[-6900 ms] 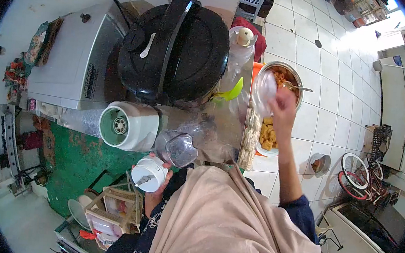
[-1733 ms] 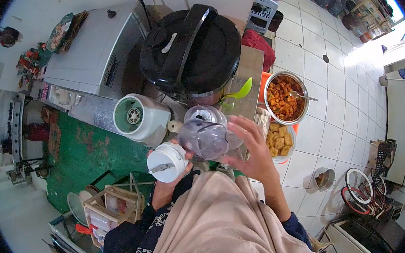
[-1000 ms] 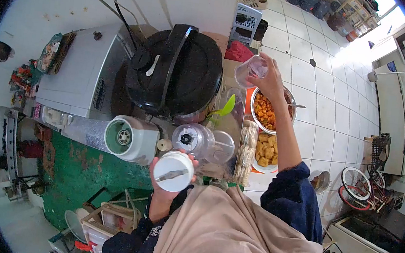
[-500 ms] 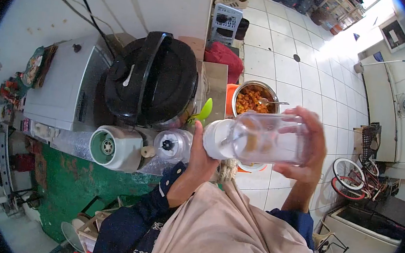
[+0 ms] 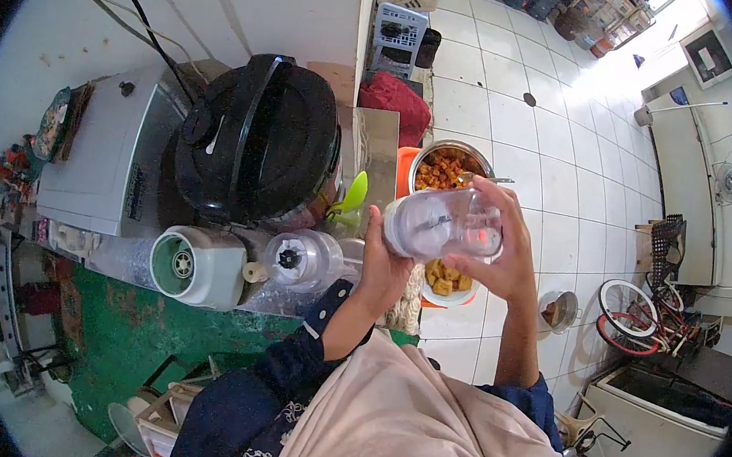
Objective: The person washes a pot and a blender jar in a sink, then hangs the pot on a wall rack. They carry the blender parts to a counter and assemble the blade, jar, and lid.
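A clear cup with a whitish end (image 5: 450,225) lies sideways between my hands in the head view. My left hand (image 5: 387,261) is wrapped round its whitish left end. My right hand (image 5: 506,242) grips the clear right end, thumb below and fingers above. Left of my left hand stands a clear blender jar (image 5: 303,260) with a black hub inside. The white and green blender base (image 5: 197,267) lies further left. Behind the cup is a metal bowl of orange-brown food (image 5: 453,162) with a spoon, and below the cup a plate of yellowish cubes (image 5: 449,282).
A large black-lidded cooker (image 5: 260,143) and a white appliance (image 5: 113,151) stand at the left. A light green spoon (image 5: 353,194) sticks up beside the cooker. On the tiled floor at right are a metal pan (image 5: 557,310) and a bicycle (image 5: 639,317).
Both hands have turned the cup and brought it slightly lower left at its right end. My right hand has shifted left with it. The view has moved, showing more of the cubes and the pan.
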`<state>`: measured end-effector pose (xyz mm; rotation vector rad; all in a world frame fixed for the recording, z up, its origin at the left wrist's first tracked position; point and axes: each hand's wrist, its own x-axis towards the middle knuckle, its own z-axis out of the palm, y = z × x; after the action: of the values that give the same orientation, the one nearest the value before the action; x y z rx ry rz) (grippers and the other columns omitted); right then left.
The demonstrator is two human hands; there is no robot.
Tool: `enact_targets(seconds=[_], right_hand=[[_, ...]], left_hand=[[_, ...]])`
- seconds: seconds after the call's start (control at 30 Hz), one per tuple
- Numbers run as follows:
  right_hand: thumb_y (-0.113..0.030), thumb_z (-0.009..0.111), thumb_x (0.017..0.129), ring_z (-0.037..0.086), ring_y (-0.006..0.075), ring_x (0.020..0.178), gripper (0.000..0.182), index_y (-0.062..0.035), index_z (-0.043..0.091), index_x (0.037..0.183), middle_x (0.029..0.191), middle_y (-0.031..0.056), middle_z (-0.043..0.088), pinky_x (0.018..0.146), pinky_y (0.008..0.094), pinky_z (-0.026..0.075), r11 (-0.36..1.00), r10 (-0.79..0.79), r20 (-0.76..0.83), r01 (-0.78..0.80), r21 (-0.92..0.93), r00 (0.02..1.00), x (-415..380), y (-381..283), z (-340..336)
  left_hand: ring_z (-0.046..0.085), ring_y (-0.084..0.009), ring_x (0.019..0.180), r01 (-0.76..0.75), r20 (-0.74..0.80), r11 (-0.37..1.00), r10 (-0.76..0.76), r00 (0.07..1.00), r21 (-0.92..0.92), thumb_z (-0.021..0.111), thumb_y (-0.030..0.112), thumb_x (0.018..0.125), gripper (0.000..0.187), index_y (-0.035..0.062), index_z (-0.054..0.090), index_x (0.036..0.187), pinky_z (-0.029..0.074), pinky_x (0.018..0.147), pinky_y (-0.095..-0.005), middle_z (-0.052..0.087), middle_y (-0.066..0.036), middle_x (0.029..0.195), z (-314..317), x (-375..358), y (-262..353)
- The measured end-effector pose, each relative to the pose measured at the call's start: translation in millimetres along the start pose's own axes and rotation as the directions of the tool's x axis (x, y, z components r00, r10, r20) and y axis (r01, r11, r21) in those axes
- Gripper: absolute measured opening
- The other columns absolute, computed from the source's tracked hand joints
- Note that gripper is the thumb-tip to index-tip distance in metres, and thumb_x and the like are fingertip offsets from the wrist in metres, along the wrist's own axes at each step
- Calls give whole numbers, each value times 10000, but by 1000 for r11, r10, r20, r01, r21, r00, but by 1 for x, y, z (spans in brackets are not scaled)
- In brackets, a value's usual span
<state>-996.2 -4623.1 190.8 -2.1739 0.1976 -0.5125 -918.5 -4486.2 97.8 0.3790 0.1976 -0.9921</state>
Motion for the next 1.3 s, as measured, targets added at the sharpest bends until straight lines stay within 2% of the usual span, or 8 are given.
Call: enact_targets(seconds=[0.13, 0.5, 0.53, 0.77, 0.9, 1.0, 1.23, 1.3], right_hand=[[-217, 826, 560, 529, 259, 1057, 827, -72, 442, 1277, 1188, 124, 504, 847, 362, 474, 997, 41, -19, -42, -68, 999, 13, 27, 5], [-185, 822, 553, 535, 310, 1047, 810, -113, 428, 1257, 1136, 153, 509, 895, 395, 444, 990, 29, 2, -28, -140, 1000, 122, 141, 65], [-185, 821, 558, 536, 299, 1054, 798, -110, 433, 1252, 1143, 146, 513, 900, 385, 443, 988, 10, 2, -9, -151, 1000, 132, 150, 72], [-178, 817, 564, 531, 314, 1055, 781, -97, 428, 1237, 1138, 155, 511, 908, 391, 434, 986, -8, 29, 13, -164, 1000, 171, 181, 112], [-166, 814, 568, 511, 335, 1068, 774, -101, 425, 1234, 1140, 161, 504, 915, 400, 423, 993, 35, 14, -34, -113, 999, 177, 183, 123], [-155, 813, 567, 487, 345, 1091, 772, -98, 422, 1231, 1146, 165, 494, 920, 411, 416, 974, -83, 54, 92, -207, 995, 186, 186, 133], [-161, 820, 568, 461, 390, 1107, 864, -114, 348, 1290, 1162, 181, 465, 925, 436, 415, 955, -38, 32, 46, -293, 999, 197, 186, 149], [-187, 821, 571, 459, 394, 1108, 906, -127, 320, 1324, 1184, 188, 460, 929, 436, 410, 955, -33, 23, 38, -294, 999, 197, 188, 152]], left_hand=[[416, -232, 1222, 12, -32, 975, -20, 999, -220, 360, 430, 918, 503, 93, 426, 1286, 362, 997, -445, 457, -85, 1315, -36, 35, -22], [372, -265, 1249, -321, -459, 916, 184, 869, -242, 354, 377, 935, 451, 114, 416, 1296, 285, 1054, -483, 406, -77, 1337, -77, 184, 1], [354, -264, 1269, -335, -404, 908, 216, 889, -251, 352, 345, 929, 452, 114, 402, 1314, 256, 1070, -485, 397, -74, 1351, -86, 196, 5], [365, -173, 1261, -389, -483, 919, 311, 818, -67, 346, 327, 924, 425, 147, 450, 1294, 264, 1055, -437, 460, -7, 1329, -100, 240, 32], [379, -167, 1241, -279, -616, 931, 366, 697, 237, 363, 311, 927, 407, 121, 472, 1271, 303, 1017, -388, 481, -26, 1296, -91, 235, 36], [365, -199, 1250, -441, -734, 889, 381, 562, 124, 404, 305, 921, 435, 93, 426, 1301, 306, 1013, -394, 444, -60, 1321, -94, 248, 36], [167, -257, 1369, -402, -621, 914, 346, 703, 54, 550, 396, 857, 663, 138, 262, 1395, 226, 1057, -440, 190, -112, 1473, -95, 231, -5], [166, -251, 1370, -364, -619, 931, 310, 722, 42, 500, 397, 880, 656, 121, 227, 1408, 206, 1064, -431, 178, -106, 1482, -85, 225, -15]])
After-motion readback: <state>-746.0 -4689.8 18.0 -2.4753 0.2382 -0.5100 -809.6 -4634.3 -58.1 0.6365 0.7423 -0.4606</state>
